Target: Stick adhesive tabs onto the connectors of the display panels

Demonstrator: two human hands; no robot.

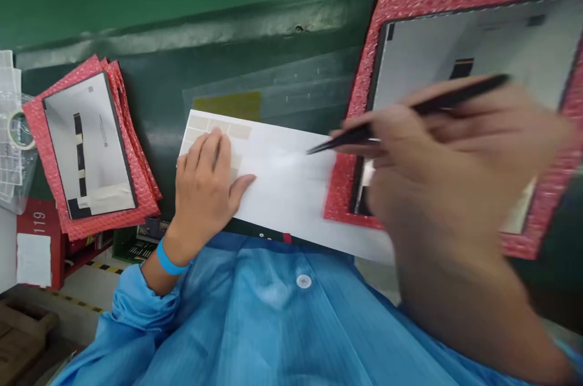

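Head cam: left hand (204, 176) lies on a white label sheet (282, 176) at the worktop (157, 91) edge, thumb spread from the other fingers. Right hand (449, 158)'s kinda blurry, fingers clamped on black tweezers (460, 95), tip over the sheet.

right hand (432, 158) blurred, stickers (239, 131) partly hidden, larger red bubble wrap (428, 5) cut off

L hand (204, 182) rests on wht sheet (282, 179), blurred R hand (446, 155) holds prob. tweezers (460, 96).
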